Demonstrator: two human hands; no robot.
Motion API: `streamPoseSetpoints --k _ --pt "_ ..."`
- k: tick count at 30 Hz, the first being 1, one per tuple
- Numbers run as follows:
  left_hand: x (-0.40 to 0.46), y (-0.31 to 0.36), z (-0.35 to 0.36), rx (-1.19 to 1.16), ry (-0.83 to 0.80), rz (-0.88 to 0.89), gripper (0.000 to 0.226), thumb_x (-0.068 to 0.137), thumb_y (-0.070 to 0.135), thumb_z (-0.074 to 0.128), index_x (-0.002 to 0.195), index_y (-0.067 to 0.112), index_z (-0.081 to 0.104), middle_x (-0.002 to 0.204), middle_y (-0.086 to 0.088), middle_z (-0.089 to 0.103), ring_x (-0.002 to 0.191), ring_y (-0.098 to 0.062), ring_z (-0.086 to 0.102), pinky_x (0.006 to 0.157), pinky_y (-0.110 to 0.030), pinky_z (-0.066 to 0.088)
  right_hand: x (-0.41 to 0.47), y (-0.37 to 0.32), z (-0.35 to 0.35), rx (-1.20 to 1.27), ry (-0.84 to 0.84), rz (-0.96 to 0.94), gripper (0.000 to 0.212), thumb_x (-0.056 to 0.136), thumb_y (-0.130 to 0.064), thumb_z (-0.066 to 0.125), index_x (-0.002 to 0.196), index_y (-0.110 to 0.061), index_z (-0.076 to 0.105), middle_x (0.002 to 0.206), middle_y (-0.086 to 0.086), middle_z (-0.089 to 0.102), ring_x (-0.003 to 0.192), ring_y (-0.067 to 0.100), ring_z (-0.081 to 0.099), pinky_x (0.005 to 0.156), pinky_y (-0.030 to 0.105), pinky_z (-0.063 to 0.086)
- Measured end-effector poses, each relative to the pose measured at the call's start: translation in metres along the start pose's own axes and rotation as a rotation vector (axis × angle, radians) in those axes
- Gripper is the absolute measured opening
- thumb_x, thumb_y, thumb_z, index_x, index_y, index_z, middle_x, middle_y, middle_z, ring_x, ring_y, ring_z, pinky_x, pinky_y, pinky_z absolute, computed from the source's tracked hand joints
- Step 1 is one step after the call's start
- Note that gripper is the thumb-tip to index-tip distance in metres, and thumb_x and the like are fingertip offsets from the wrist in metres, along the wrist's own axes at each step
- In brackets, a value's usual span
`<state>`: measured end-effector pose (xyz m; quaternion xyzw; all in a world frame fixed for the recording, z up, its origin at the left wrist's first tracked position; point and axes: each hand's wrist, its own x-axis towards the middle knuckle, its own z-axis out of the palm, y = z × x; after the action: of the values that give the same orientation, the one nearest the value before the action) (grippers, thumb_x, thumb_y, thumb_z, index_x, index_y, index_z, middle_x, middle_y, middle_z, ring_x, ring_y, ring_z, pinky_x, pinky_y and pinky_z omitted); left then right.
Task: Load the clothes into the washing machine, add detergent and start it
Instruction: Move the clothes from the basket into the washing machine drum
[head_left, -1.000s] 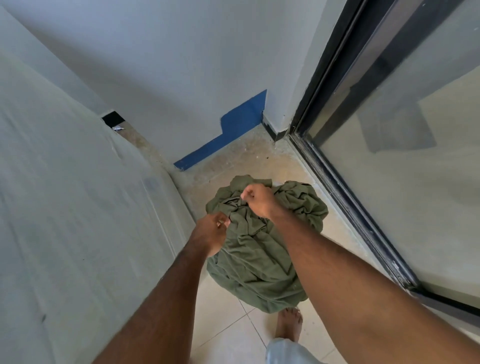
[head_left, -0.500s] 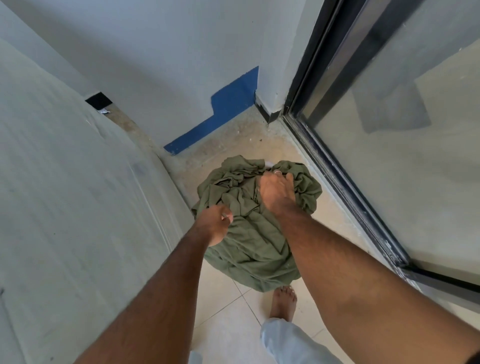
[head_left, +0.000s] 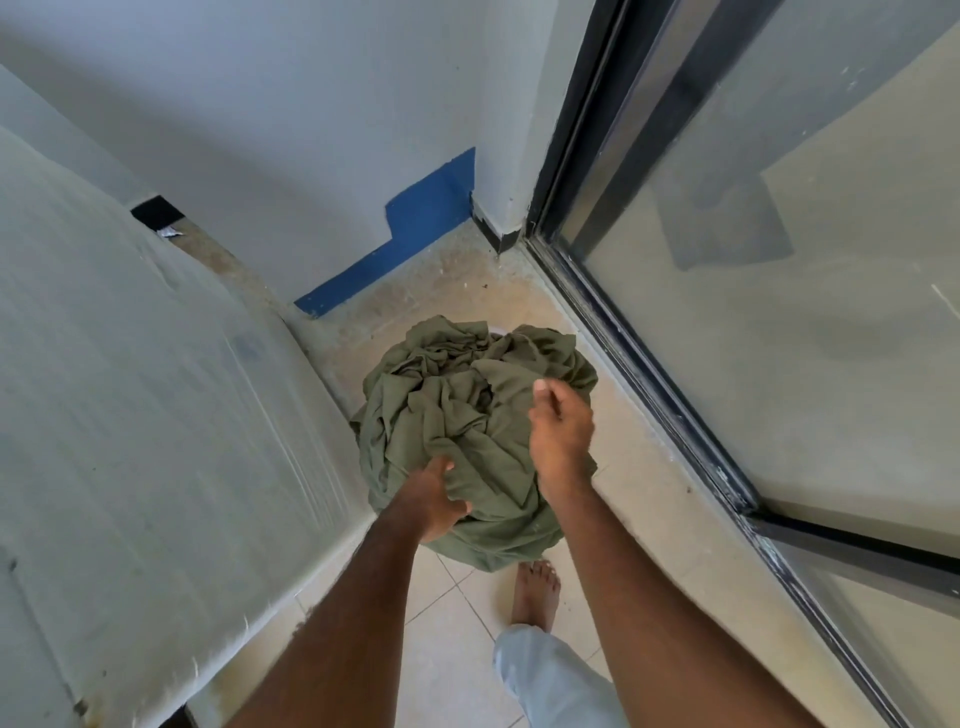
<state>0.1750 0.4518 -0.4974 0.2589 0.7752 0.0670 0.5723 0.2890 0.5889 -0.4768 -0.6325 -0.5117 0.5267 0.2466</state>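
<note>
Olive-green crumpled cotton clothes (head_left: 467, 431) sit bundled on the floor tiles (head_left: 457, 649) beside the glass door (head_left: 779, 312); left hand (head_left: 434, 501) clutches a fold, probably for lifting; right hand (head_left: 561, 431) hovers loosely curled, gripping nothing.

arms: both forearms bare, no sleeves | left hand (head_left: 434, 499), right hand (head_left: 561, 431): no gloves | leg: pale blue trouser leg (head_left: 550, 675), lower centre | foot (head_left: 535, 592): bare
</note>
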Motion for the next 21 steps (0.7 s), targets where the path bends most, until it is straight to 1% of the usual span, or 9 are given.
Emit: streamPoseSetpoints --k 2,4,7,10,13,15,17,19,21 --pt "-0.007 0.005 -0.001 -0.051 0.003 0.013 0.076 0.088 0.027 0.073 0.152 0.025 0.031 0.139 -0.012 0.051 0.121 -0.029 0.056 0.098 -0.037 0.051 -0.013 -0.035 0.012 0.251 -0.127 0.051 0.026 0.105 -0.026 0.05 0.087 -0.018 0.066 0.083 0.004 0.06 0.078 0.018 0.053 0.074 0.037 0.052" --pt "-0.016 0.014 -0.008 -0.186 0.062 0.065 0.082 0.089 0.027 0.074 0.154 0.026 0.024 0.137 -0.004 0.053 0.125 -0.029 0.056 0.101 -0.036 0.049 -0.015 -0.074 0.015 0.513 -0.156 0.101 0.031 0.105 -0.026 0.049 0.08 -0.028 0.067 0.085 0.0 0.062 0.081 0.016 0.054 0.076 0.033 0.049" --pt "-0.037 0.041 -0.033 -0.401 0.278 0.188 0.092 0.086 0.023 0.078 0.155 0.031 0.018 0.145 -0.002 0.05 0.136 -0.025 0.048 0.11 -0.047 0.044 -0.021 -0.121 -0.002 0.787 -0.151 0.315 0.021 0.105 -0.019 0.05 0.098 -0.024 0.069 0.091 -0.003 0.07 0.089 0.014 0.064 0.091 0.036 0.054" --pt "-0.064 0.077 -0.065 -0.34 0.423 0.381 0.083 0.079 0.024 0.082 0.147 0.027 0.037 0.136 0.0 0.058 0.123 -0.019 0.056 0.103 -0.043 0.049 -0.051 -0.147 -0.026 0.813 -0.46 0.345 0.017 0.1 -0.023 0.055 0.099 -0.011 0.067 0.098 0.013 0.068 0.096 0.028 0.064 0.093 0.047 0.05" --pt "-0.101 0.101 -0.09 -0.077 0.381 0.479 0.025 0.083 0.034 0.071 0.108 0.029 0.067 0.113 0.003 0.069 0.1 -0.019 0.064 0.082 -0.028 0.053 -0.085 -0.165 -0.049 0.743 -0.678 0.252 0.025 0.083 -0.034 0.076 0.093 -0.012 0.068 0.098 0.015 0.067 0.092 0.026 0.066 0.086 0.042 0.053" --pt "-0.125 0.1 -0.104 0.08 0.371 0.394 0.022 0.089 0.027 0.07 0.11 0.025 0.071 0.112 -0.001 0.069 0.098 -0.018 0.063 0.081 -0.031 0.052 -0.101 -0.169 -0.066 0.595 -0.579 0.171 0.029 0.073 -0.033 0.085 0.081 -0.018 0.062 0.09 0.014 0.065 0.086 0.029 0.065 0.078 0.043 0.055" --pt "-0.154 0.099 -0.124 0.009 0.412 0.344 0.03 0.091 0.016 0.067 0.121 0.021 0.07 0.114 -0.001 0.071 0.105 -0.02 0.065 0.089 -0.033 0.052 -0.112 -0.17 -0.083 0.254 -0.445 0.127 0.039 0.065 -0.035 0.091 0.088 -0.02 0.063 0.1 0.014 0.069 0.093 0.033 0.067 0.083 0.05 0.056" --pt "-0.184 0.106 -0.149 -0.07 0.474 0.382 0.031 0.092 0.007 0.063 0.122 0.015 0.069 0.109 0.001 0.07 0.106 -0.022 0.065 0.088 -0.03 0.049 -0.121 -0.17 -0.094 -0.122 -0.455 0.079 0.048 0.064 -0.034 0.093 0.102 -0.026 0.066 0.093 -0.002 0.068 0.081 0.015 0.064 0.08 0.039 0.055" --pt "-0.216 0.119 -0.177 -0.145 0.494 0.422 0.028 0.094 0.002 0.06 0.12 0.011 0.067 0.104 0.0 0.069 0.104 -0.023 0.065 0.091 -0.036 0.052 -0.128 -0.173 -0.1 -0.305 -0.474 0.019 0.052 0.068 -0.034 0.091 0.112 -0.032 0.064 0.075 -0.01 0.055 0.064 0.005 0.05 0.069 0.028 0.045"
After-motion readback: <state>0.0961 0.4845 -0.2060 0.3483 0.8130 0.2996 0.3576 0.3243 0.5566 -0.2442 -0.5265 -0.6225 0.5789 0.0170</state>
